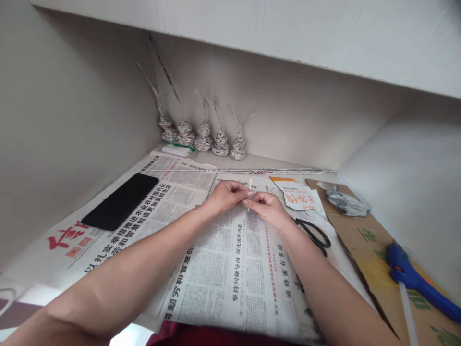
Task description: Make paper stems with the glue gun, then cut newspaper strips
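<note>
My left hand (229, 196) and my right hand (267, 207) meet over the middle of the newspaper (212, 269), fingertips pinched together. Between them is a thin white paper strip (250, 183), one end poking up above the fingers. Most of the strip is hidden by my fingers. Along the back wall stand several gourd-shaped figures woven from paper (203, 138), most with thin stems sticking up. Long thin rolled paper sticks (266, 170) lie across the surface behind my hands. Black-handled scissors (314, 234) lie partly beneath my right forearm.
To the left is a black phone-like slab (120, 201). On the right, a cardboard sheet (345, 238) carries a crumpled plastic bag (346, 201) and a blue glue gun (414, 276). Torn printed card (302, 198) lies beside my right hand. A white shelf (252, 33) overhangs the workspace.
</note>
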A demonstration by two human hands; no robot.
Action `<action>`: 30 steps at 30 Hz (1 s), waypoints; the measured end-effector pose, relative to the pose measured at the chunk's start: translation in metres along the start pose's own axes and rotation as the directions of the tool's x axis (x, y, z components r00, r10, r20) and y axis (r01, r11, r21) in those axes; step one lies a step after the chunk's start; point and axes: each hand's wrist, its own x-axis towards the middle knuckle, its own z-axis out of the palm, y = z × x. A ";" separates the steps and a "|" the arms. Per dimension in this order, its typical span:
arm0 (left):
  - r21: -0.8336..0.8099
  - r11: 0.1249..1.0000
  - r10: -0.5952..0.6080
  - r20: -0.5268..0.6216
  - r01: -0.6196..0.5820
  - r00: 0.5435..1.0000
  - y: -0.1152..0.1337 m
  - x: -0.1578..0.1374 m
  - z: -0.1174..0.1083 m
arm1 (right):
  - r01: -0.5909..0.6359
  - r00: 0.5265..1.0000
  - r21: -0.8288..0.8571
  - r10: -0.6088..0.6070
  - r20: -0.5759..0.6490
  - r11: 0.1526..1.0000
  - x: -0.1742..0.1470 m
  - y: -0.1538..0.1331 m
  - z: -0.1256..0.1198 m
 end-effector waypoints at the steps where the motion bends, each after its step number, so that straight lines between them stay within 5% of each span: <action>1: -0.010 1.000 -0.008 -0.008 0.008 1.000 0.000 0.000 0.000 | 0.000 1.000 -0.019 0.001 0.018 1.000 0.000 0.000 0.000; 6: -0.008 1.000 -0.025 -0.045 0.025 0.999 0.000 0.001 -0.002 | -0.082 0.988 -0.047 0.087 0.125 0.996 0.000 0.000 -0.004; 14: -0.027 1.000 -0.017 -0.030 0.017 0.999 0.000 0.000 -0.001 | -0.112 0.992 0.033 0.110 0.057 0.993 -0.001 -0.001 0.000; 19: -0.035 0.999 -0.020 -0.028 0.019 0.999 -0.001 0.002 -0.001 | -0.175 0.967 0.057 0.160 0.196 0.983 0.000 -0.003 -0.005; 25: -0.057 0.998 -0.033 -0.029 0.031 0.999 -0.003 0.001 0.000 | -0.191 0.977 0.036 0.187 0.106 0.981 -0.002 -0.002 -0.001; 30: -0.099 0.994 -0.041 -0.022 0.039 0.999 0.000 0.001 0.001 | -0.178 0.973 0.110 0.158 0.169 0.978 -0.001 -0.004 -0.004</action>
